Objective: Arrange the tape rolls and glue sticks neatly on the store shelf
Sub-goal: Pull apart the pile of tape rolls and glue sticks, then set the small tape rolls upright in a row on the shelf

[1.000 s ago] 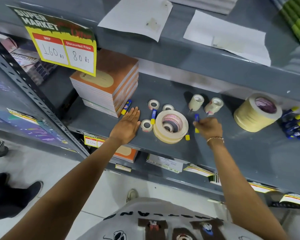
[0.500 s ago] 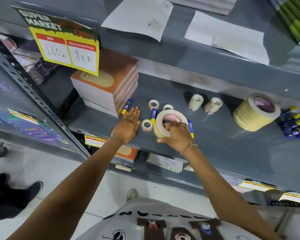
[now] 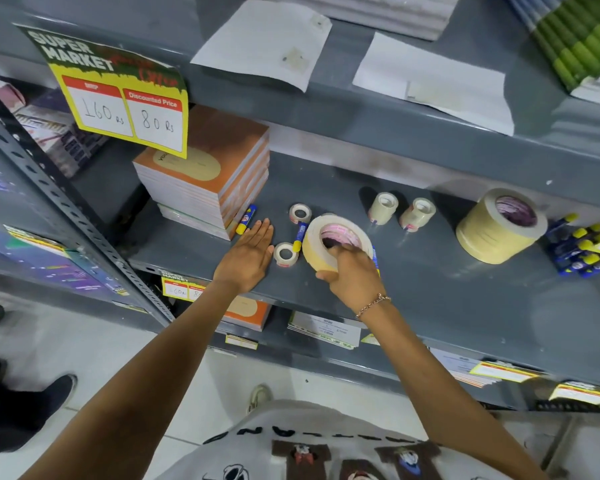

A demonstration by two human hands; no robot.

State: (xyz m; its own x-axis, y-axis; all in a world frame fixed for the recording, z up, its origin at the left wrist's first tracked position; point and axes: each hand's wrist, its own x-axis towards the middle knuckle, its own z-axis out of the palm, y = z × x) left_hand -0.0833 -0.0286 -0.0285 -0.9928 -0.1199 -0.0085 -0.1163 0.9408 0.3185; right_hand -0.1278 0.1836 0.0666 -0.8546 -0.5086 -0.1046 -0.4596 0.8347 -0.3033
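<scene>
My right hand (image 3: pixel 350 271) grips a wide cream masking tape roll (image 3: pixel 323 242), fingers inside its core, tilting it up off the grey shelf (image 3: pixel 430 289). My left hand (image 3: pixel 248 252) lies flat and open on the shelf to its left. Two small clear tape rolls (image 3: pixel 300 213) (image 3: pixel 286 254) lie between the hands, with a blue-and-yellow glue stick (image 3: pixel 299 236) between them. Another glue stick (image 3: pixel 246 220) rests against the notebooks. Two small rolls (image 3: pixel 383 207) (image 3: pixel 418 214) lie further back. A second wide roll (image 3: pixel 499 225) sits at the right beside a pile of glue sticks (image 3: pixel 582 249).
A stack of orange notebooks (image 3: pixel 205 178) stands at the shelf's left under a yellow price sign (image 3: pixel 122 98). The upper shelf (image 3: pixel 361 109) overhangs with loose papers. A perforated metal upright (image 3: pixel 66 209) borders the left. Another person's dark shoe (image 3: pixel 21 400) is on the floor.
My right hand moved left from the glue stick to the wide tape roll, gripped it and tilted it up on edge. My left hand stayed flat.
</scene>
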